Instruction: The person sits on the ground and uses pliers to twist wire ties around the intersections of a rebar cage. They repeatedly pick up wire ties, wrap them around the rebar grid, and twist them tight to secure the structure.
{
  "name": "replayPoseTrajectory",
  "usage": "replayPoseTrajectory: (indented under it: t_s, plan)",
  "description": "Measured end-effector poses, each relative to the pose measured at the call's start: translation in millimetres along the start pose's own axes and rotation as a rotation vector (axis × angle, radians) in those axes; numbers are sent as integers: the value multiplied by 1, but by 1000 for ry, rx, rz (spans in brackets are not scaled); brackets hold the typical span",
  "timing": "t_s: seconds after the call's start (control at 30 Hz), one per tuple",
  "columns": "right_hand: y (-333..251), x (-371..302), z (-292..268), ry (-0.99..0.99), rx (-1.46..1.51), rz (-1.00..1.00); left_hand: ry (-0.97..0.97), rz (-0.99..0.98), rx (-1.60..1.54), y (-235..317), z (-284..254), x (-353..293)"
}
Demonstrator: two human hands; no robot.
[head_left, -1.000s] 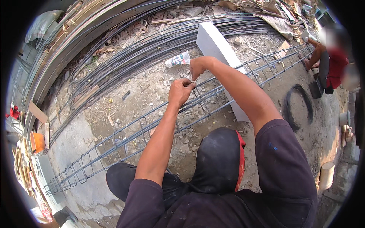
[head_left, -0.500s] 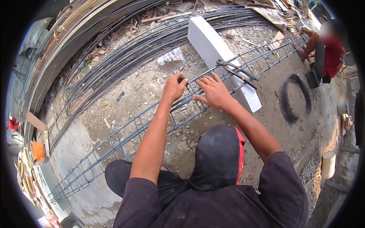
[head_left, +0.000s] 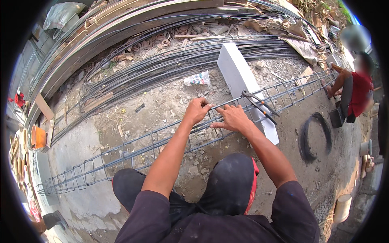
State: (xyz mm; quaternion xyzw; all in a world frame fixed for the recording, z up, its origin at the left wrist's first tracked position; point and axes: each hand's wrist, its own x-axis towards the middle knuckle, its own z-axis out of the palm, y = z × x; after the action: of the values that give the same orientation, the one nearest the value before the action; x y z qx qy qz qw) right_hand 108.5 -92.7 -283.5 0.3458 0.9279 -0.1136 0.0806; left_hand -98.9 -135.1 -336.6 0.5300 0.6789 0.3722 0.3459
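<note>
A long rebar cage, made of thin bars with square stirrups, runs slantwise before my knees. My left hand is at its far top bar, thumb and forefinger pinched together; what lies between them is too small to make out. Just to the right, my right hand rests over the cage bars with its fingers apart, the fingertips close to the left thumb. Beyond it, a pair of pincers with dark, orange-banded handles lies across the cage, above a long white block under the bars.
A coil of tie wire lies on the ground at right. Another person in red sits near the cage's far end. Long bars and planks stretch behind. A plastic cup and an orange bucket are at left.
The view has tilted up, so the cage, block and coil appear lower. Both hands stay at the same part of the cage, with small finger movements. The pincers remain on the cage.
</note>
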Motion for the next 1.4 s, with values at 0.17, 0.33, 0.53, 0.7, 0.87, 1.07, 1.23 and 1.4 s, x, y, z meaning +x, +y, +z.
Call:
replayPoseTrajectory:
  t_s: [0.17, 0.33, 0.53, 0.7, 0.87, 1.07, 1.23, 1.4]
  plan:
    - [-18, 7, -13, 140, -89, -55, 58, -30, 17, 4, -3, -9]
    - [-27, 21, -37, 57, -55, 87, 78, -71, 15, 10, -2, -15]
    - [-26, 28, -73, 107, -177, -168, 59, -114, -5, 14, -8, -15]
    - [-22, 73, -75, 162, -215, -308, -15, -134, 27, 12, -2, -12]
    - [-29, 73, -79, 116, -241, -333, 145, -137, 114, 24, 8, -37]
    - [-15, 85, -68, 109, -116, -396, 341, -123, 101, 32, 19, -40]
    - [-1, 107, -64, 0, -129, -195, 354, -213, 70, 35, 17, -34]
    - [-14, 103, -63, -228, -398, -89, 370, -165, 86, 35, 19, -32]
